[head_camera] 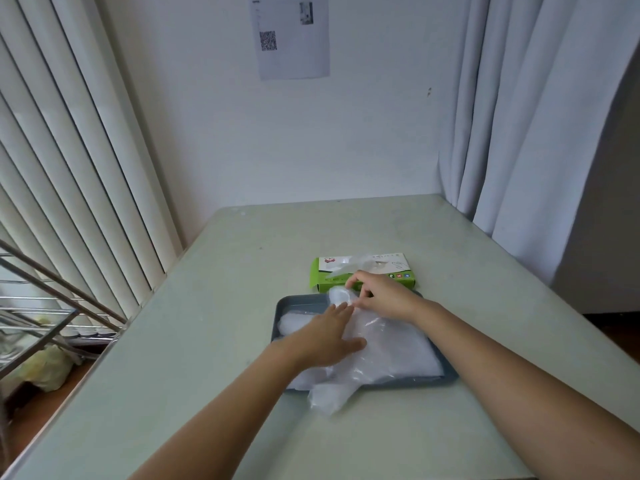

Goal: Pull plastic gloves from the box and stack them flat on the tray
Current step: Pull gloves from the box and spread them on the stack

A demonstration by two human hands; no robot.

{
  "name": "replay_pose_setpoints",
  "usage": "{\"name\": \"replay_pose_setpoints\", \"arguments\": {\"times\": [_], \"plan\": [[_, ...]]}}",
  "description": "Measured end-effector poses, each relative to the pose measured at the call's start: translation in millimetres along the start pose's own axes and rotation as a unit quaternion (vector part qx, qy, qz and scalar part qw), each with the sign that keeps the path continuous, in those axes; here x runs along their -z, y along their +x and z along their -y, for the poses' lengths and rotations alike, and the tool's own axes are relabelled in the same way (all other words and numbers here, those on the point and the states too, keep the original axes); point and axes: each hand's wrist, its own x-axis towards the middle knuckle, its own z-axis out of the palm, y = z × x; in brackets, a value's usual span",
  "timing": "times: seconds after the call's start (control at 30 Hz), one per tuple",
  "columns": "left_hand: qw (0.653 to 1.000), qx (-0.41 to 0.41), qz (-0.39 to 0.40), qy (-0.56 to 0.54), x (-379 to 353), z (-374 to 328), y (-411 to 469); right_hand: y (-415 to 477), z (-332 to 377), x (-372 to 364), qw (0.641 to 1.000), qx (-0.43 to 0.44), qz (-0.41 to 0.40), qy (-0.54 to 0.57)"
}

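the plastic gloves (412,355) lie in a flat, translucent stack on the grey tray (281,308), with the long axis running along the tray's length: wide cuff ends toward the right, finger ends pointing left and toward the far rim. one rounded finger lobe reaches the tray's left end, and a crumpled flap of plastic hangs over the near rim onto the table (194,323). the top glove (377,336) lies the same way, and one of its finger tips is lifted near the far rim. the left hand (329,336) rests palm down on the stack, fingers straight and together, pointing away from the person, thumb spread to the right, pressing the plastic flat. the right hand (384,296) reaches in from the right, with fingers curled and thumb and forefinger pinching that raised finger tip of the top glove. just behind the tray, touching or nearly touching its far rim, sits the green and white glove box (323,279), its long side parallel to the tray, with another glove (358,262) poking out of the top opening. vertical blinds (86,168) hang on the left, a pale curtain (519,133) on the right, and a printed sheet (291,39) is stuck to the wall.
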Motion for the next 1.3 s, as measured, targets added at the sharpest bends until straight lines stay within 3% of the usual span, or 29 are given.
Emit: {"name": "replay_pose_setpoints", "arguments": {"times": [0.13, 0.27, 0.3, 0.37, 0.53, 0.63, 0.77, 0.93, 1.3], "plan": [[0.998, 0.024, 0.022, 0.062, -19, 5, 11, -3, -3, 0, 0.999, -0.018, -0.037, -0.023], [0.996, 0.029, 0.018, 0.081, -31, 8, 15, -17, 3, 0, 0.963, -0.030, -0.261, -0.059], [0.996, 0.028, 0.018, 0.086, -32, 7, 15, -23, 8, -4, 0.958, -0.011, -0.283, -0.052], [0.996, 0.027, 0.013, 0.088, -33, 7, 14, -37, 17, -15, 0.972, 0.036, -0.232, -0.031], [0.994, 0.022, -0.002, 0.103, -39, 10, 16, -69, 13, -43, 0.996, 0.083, 0.001, -0.014], [0.994, 0.041, -0.006, 0.101, -39, 13, 12, -65, -1, -38, 0.991, 0.044, 0.052, -0.116], [0.993, 0.061, 0.023, 0.101, -31, 28, 0, -63, -12, -35, 0.970, -0.020, 0.083, -0.227], [0.989, 0.077, 0.078, 0.101, -17, 35, -17, -64, -12, -37, 0.970, -0.048, 0.080, -0.226], [0.977, 0.057, 0.116, 0.167, -2, 34, -58, -67, -12, -32, 0.967, -0.065, 0.095, -0.226]]}}
